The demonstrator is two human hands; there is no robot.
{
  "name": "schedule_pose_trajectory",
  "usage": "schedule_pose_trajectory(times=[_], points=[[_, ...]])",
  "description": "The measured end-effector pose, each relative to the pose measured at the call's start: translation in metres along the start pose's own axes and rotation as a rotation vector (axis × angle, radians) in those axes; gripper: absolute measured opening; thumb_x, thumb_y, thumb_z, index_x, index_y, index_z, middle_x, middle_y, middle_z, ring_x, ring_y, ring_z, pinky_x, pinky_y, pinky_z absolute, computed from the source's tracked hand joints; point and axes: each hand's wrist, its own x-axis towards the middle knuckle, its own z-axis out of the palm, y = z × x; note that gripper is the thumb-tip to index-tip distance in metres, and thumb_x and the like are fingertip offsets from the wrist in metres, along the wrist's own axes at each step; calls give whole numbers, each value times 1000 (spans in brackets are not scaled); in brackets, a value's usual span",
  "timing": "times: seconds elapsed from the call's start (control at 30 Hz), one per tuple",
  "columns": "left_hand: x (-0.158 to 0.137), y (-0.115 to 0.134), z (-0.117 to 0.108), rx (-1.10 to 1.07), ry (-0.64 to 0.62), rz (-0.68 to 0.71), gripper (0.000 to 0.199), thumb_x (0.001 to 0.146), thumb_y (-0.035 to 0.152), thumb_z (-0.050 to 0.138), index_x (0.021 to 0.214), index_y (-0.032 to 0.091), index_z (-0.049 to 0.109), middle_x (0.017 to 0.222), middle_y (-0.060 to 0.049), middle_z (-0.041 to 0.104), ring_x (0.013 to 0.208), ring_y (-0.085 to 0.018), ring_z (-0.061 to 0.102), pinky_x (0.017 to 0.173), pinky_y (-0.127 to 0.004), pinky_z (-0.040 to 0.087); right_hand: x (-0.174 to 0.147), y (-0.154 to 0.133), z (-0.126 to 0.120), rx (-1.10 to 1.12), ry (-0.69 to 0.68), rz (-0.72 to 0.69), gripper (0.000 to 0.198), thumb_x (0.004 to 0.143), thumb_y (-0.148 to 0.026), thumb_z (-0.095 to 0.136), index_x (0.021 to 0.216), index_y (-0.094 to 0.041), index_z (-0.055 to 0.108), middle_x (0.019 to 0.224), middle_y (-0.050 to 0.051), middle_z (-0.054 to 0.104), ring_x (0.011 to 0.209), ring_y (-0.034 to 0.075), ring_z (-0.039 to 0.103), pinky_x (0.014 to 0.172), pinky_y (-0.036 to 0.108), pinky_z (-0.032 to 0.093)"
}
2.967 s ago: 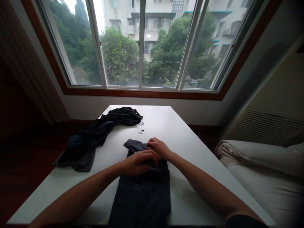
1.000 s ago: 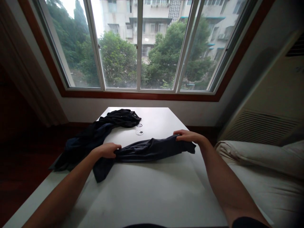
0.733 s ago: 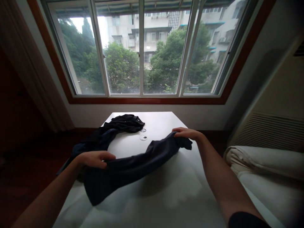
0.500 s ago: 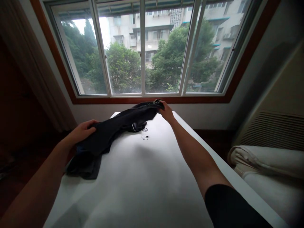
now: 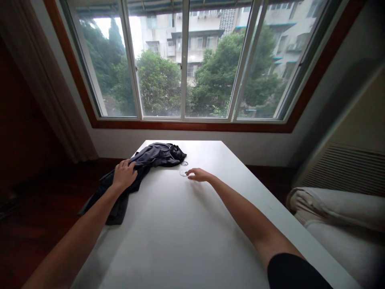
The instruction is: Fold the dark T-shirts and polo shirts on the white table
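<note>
A dark grey-black garment (image 5: 159,154) lies bunched and stretched along the left side of the white table (image 5: 186,224), with part of it hanging over the left edge. Small round fastenings and a thin pale line show near its far end; its exact kind is hard to make out. My left hand (image 5: 124,174) lies on top of the cloth with its fingers spread. Over the tabletop, right of the garment, my right hand (image 5: 198,174) is apart from the cloth, its fingers loosely bent and nothing visible in them. Its fingertips are at a round grommet (image 5: 183,173) in the table.
A second small ring (image 5: 184,163) sits just beyond, beside the garment's end. Behind the table is a wall with a wide window (image 5: 183,80). Pale rolled bedding (image 5: 337,204) lies at the right, below a slatted panel (image 5: 355,164). A curtain (image 5: 51,88) hangs at the left.
My right hand has let go of the garment's far end and moved down toward the grommet. That end has dropped onto the table. My left hand has shifted right along the cloth.
</note>
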Motion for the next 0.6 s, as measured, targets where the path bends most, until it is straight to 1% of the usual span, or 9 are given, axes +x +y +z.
schedule_pose_trajectory(times=[0.03,0.07,0.2,0.27,0.37,0.43,0.5,0.57,0.6], points=[[1,13,3,-43,26,52,46,96,34,53,139,21,65,152,-16,54,142,-36,46,119,-54,37,-6,3,9,-4,7,5,26,96,-32,70,119,-25,79,126,9,73,111,26,69,98,36,53],[2,26,8,-101,15,116,44,96,33,54,137,21,66,151,-14,55,141,-34,48,120,-53,36,-12,6,17,-4,30,2,25,96,-31,69,118,-24,79,126,10,72,110,26,69,98,36,52],[6,82,34,-338,-173,417,38,97,34,56,131,24,69,148,-10,58,140,-29,50,121,-45,39,-38,8,45,23,211,-58,19,97,-24,65,111,-23,78,124,9,71,112,25,67,100,38,51],[3,111,51,-408,-237,499,40,97,36,59,134,24,68,152,-10,55,143,-29,47,121,-45,39,-49,7,58,39,285,-92,19,96,-22,64,110,-24,78,126,8,70,117,25,65,104,40,50],[-5,151,74,-449,-321,519,50,97,43,62,143,24,63,157,-12,51,147,-30,44,123,-45,36,-59,7,73,20,360,-96,26,95,-25,67,120,-25,75,138,10,65,130,27,59,112,44,46],[-10,171,85,-434,-374,495,57,99,50,60,149,23,58,161,-14,47,150,-33,41,126,-51,31,-61,10,78,-6,380,-67,33,95,-29,68,128,-24,72,145,12,61,136,28,56,116,46,43],[-14,181,92,-417,-411,471,59,104,56,49,152,24,55,165,-15,43,153,-35,37,126,-57,27,-63,13,79,-29,376,-57,36,97,-32,67,131,-24,71,147,13,60,139,29,54,118,47,42],[-18,181,95,-413,-424,475,58,107,58,40,153,26,54,167,-13,41,154,-34,35,126,-60,25,-65,15,79,-47,377,-66,38,97,-34,66,134,-23,70,148,13,60,140,29,54,119,46,41],[-20,178,96,-413,-425,483,58,107,58,40,154,27,54,167,-12,40,155,-34,35,126,-59,25,-66,16,79,-53,378,-72,39,98,-34,66,135,-23,70,148,14,59,140,29,54,120,46,41]])
